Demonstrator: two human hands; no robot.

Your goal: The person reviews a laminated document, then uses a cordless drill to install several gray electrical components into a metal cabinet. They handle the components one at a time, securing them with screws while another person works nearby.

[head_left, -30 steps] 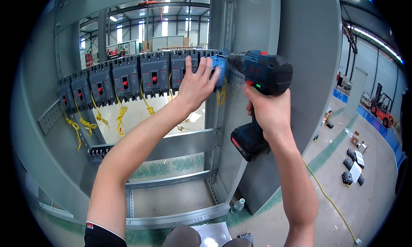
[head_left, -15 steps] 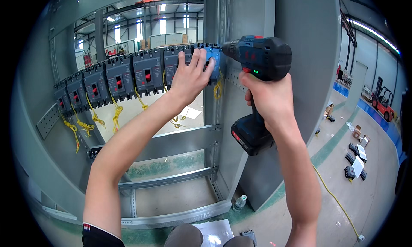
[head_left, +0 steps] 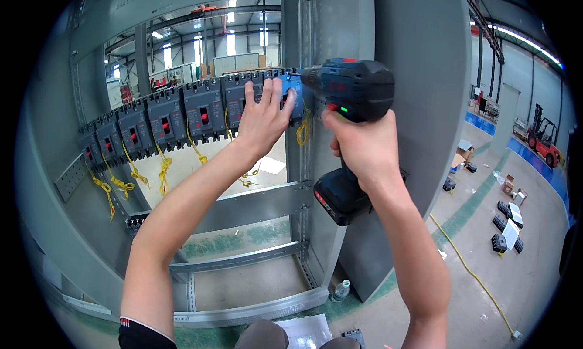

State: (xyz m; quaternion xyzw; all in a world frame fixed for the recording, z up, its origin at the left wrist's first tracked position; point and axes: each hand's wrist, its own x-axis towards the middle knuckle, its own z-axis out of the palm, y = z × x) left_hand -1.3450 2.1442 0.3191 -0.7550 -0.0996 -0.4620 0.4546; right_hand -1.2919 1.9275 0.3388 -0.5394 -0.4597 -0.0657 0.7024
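My right hand [head_left: 370, 149] is wrapped around the grip of a dark blue cordless drill [head_left: 352, 88] with a black battery and a lit green indicator. The drill's tip points left, at the upper part of the last breaker in the row, which has a blue front [head_left: 291, 91]; the exact contact point is too small to make out. My left hand [head_left: 264, 121] lies against the right-end breakers with fingers spread, covering part of their fronts. Other dark grey circuit breakers [head_left: 203, 113] with red toggles run leftward in a row, yellow wires [head_left: 163, 173] hanging from them.
A grey metal cabinet frame surrounds the row, with a crossbar [head_left: 243, 255] low down and a tall panel [head_left: 413, 64] right of the drill. A plastic bottle [head_left: 341, 290] stands by the frame's base. Several breakers [head_left: 499, 244] and a yellow cable [head_left: 473, 276] lie on the floor at right.
The drill and my right hand appear a little further left and lower. My left hand stays on the breakers, and the whole view has shifted slightly.
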